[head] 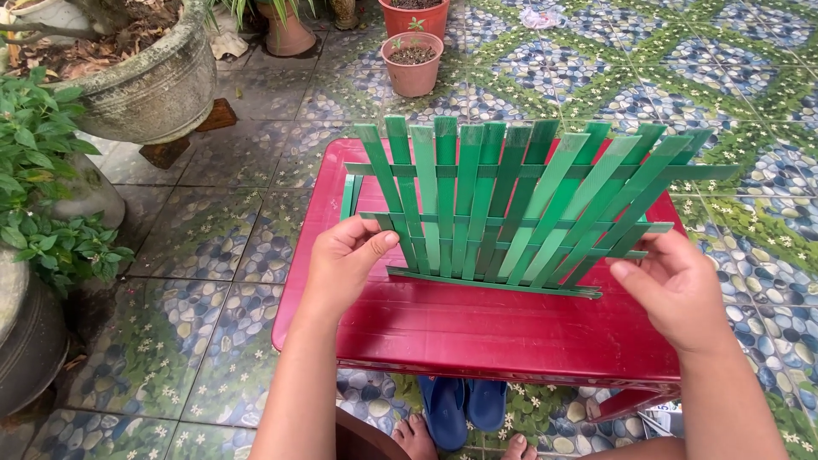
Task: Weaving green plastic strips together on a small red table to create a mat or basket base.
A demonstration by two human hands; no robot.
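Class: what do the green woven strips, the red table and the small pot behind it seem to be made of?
Green strips: probably painted leaf or thin plastic; flat, matte, streaky colour.
Red table: likely moulded plastic; glossy, ridged top.
Small pot: terracotta or plastic; dull reddish-pink wall.

Glossy red plastic table (477,328) (smooth, ribbed), matt green strips (511,204), perhaps leaf or plastic.

Terracotta pots (413,61), a large stone planter (145,89), leafy plants (38,187) and blue sandals (464,409) sit on patterned tiles (221,255).
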